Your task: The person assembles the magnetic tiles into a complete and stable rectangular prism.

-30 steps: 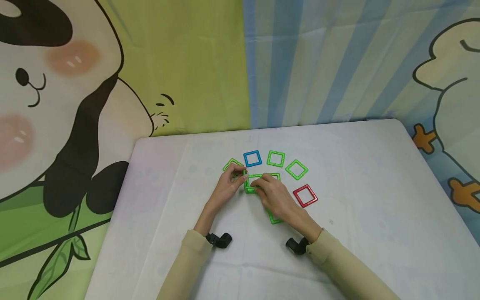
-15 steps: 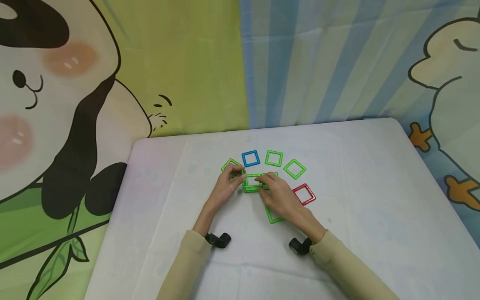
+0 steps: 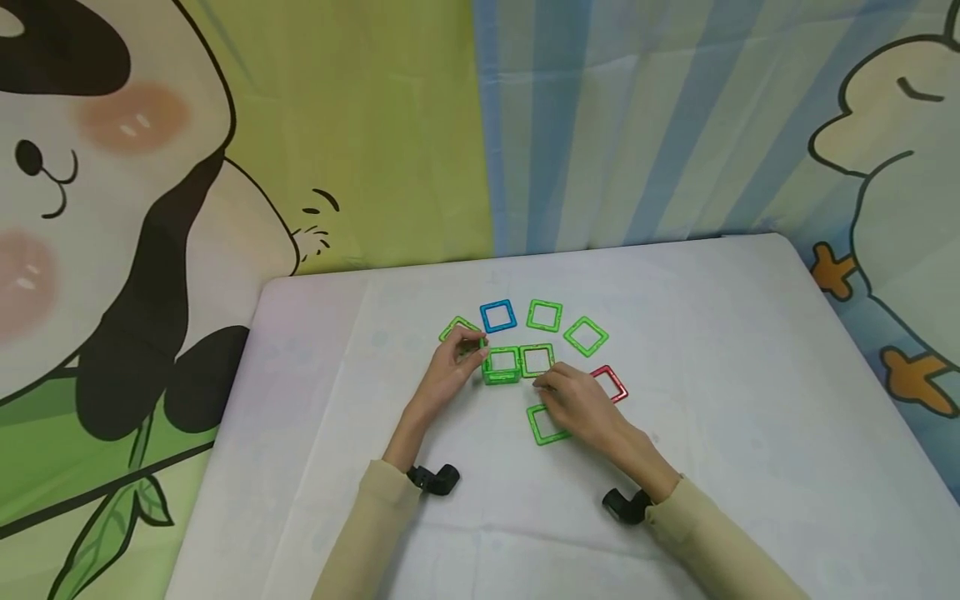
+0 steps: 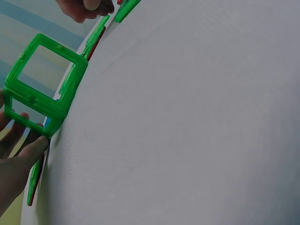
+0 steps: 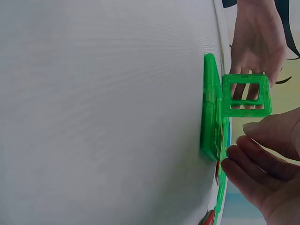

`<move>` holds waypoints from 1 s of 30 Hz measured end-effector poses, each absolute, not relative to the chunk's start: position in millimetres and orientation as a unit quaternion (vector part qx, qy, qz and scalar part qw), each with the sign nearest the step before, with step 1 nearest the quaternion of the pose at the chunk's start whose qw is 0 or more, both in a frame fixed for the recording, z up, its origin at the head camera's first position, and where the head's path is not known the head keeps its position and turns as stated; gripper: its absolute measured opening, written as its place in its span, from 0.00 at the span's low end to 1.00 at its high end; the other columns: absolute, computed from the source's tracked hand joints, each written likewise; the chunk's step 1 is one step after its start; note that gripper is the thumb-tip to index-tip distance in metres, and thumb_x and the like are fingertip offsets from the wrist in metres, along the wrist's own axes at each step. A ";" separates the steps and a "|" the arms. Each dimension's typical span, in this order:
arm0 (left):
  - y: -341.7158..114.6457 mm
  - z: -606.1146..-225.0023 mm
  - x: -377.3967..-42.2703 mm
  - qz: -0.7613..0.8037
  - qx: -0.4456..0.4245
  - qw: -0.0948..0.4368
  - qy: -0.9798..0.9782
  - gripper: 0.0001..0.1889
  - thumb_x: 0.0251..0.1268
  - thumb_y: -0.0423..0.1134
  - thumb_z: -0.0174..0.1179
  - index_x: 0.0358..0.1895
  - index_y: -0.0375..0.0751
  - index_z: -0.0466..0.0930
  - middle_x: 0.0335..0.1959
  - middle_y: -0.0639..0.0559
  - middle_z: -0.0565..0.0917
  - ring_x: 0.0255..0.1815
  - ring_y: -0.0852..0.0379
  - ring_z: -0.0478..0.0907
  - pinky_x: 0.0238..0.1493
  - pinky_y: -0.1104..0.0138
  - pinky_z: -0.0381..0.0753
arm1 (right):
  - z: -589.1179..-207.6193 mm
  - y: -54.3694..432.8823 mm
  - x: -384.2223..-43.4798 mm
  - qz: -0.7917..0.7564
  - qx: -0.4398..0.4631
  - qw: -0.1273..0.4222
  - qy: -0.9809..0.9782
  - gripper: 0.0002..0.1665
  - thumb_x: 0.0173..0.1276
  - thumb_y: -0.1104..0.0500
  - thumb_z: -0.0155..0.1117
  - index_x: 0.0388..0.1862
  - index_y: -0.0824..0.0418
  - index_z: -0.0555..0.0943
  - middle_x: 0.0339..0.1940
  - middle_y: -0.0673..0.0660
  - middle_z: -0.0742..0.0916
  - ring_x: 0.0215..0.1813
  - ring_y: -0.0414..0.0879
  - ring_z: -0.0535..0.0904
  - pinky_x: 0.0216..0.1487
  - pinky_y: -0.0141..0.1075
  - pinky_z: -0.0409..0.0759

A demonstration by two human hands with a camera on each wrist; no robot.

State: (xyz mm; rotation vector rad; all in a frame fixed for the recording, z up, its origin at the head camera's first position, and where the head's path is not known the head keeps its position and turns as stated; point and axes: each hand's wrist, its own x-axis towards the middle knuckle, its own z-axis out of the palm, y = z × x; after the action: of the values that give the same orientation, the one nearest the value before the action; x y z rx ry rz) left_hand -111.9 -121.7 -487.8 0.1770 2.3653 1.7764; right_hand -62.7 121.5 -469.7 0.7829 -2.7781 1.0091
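Observation:
A small box of green magnetic tiles (image 3: 502, 377) stands near the table's middle, with a flat green tile (image 3: 537, 347) against its right side. My left hand (image 3: 448, 371) pinches the box's left side. In the left wrist view the thumb lies at a lower corner of the green tile box (image 4: 56, 110), and the other fingers are partly hidden behind it. My right hand (image 3: 581, 404) hovers right of the box, beside the flat tile, its fingers loosely bent and nothing seen between them. In the right wrist view a gap separates my right hand (image 5: 267, 164) from an upright green tile (image 5: 246, 112).
Behind the box lie a blue tile (image 3: 484, 317), a green tile (image 3: 545, 302) and a tilted green one (image 3: 597, 327). One green tile (image 3: 449, 327) is partly behind my left hand. The right hand partly covers a red tile (image 3: 618, 381) and a nearer green tile (image 3: 532, 426).
My right hand has left the box and moved to the right and nearer, uncovering the flat tile beside the box. My left hand keeps its hold on the left side.

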 end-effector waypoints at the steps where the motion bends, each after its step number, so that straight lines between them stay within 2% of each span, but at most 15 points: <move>1: -122.0 -487.8 -111.9 0.596 0.059 0.089 0.796 0.15 0.77 0.40 0.59 0.60 0.40 0.74 0.62 0.46 0.78 0.67 0.47 0.76 0.71 0.50 0.72 | -470.8 122.8 -61.8 0.323 0.262 0.045 -0.908 0.07 0.65 0.69 0.71 0.43 0.66 0.88 0.40 0.56 0.89 0.42 0.47 0.85 0.42 0.39 0.85; 8: -123.8 -486.9 -112.1 0.596 0.058 0.088 0.796 0.14 0.77 0.40 0.59 0.60 0.40 0.74 0.62 0.47 0.78 0.67 0.47 0.75 0.71 0.49 0.72 | -473.3 129.5 -54.7 0.279 0.290 0.038 -0.915 0.09 0.66 0.70 0.70 0.44 0.64 0.89 0.45 0.56 0.89 0.49 0.51 0.85 0.49 0.43 0.85; 12: -123.7 -486.5 -112.5 0.597 0.061 0.090 0.795 0.16 0.77 0.39 0.58 0.61 0.38 0.73 0.63 0.44 0.78 0.67 0.46 0.75 0.71 0.49 0.72 | -478.9 131.5 -52.2 0.263 0.305 0.051 -0.914 0.10 0.64 0.71 0.70 0.44 0.62 0.89 0.46 0.55 0.88 0.49 0.49 0.84 0.47 0.42 0.86; 18: -123.5 -485.7 -112.3 0.598 0.059 0.087 0.795 0.15 0.77 0.40 0.59 0.60 0.39 0.74 0.63 0.43 0.78 0.67 0.46 0.75 0.71 0.48 0.72 | -483.1 131.1 -52.3 0.241 0.324 0.067 -0.912 0.11 0.64 0.71 0.70 0.44 0.62 0.89 0.43 0.55 0.88 0.45 0.48 0.82 0.44 0.40 0.85; 30: -122.0 -489.5 -112.7 0.600 0.066 0.089 0.792 0.16 0.77 0.39 0.58 0.61 0.37 0.73 0.62 0.44 0.78 0.67 0.47 0.76 0.70 0.49 0.73 | -478.5 133.1 -52.0 0.222 0.320 0.056 -0.919 0.12 0.64 0.70 0.70 0.45 0.63 0.89 0.41 0.55 0.85 0.41 0.47 0.80 0.40 0.38 0.83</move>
State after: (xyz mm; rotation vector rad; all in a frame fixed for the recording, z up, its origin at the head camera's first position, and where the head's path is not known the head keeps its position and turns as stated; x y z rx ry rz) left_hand -112.7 -122.0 -489.5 0.1956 2.3574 1.7864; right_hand -52.0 133.1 -478.5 0.9712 -2.7889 0.6747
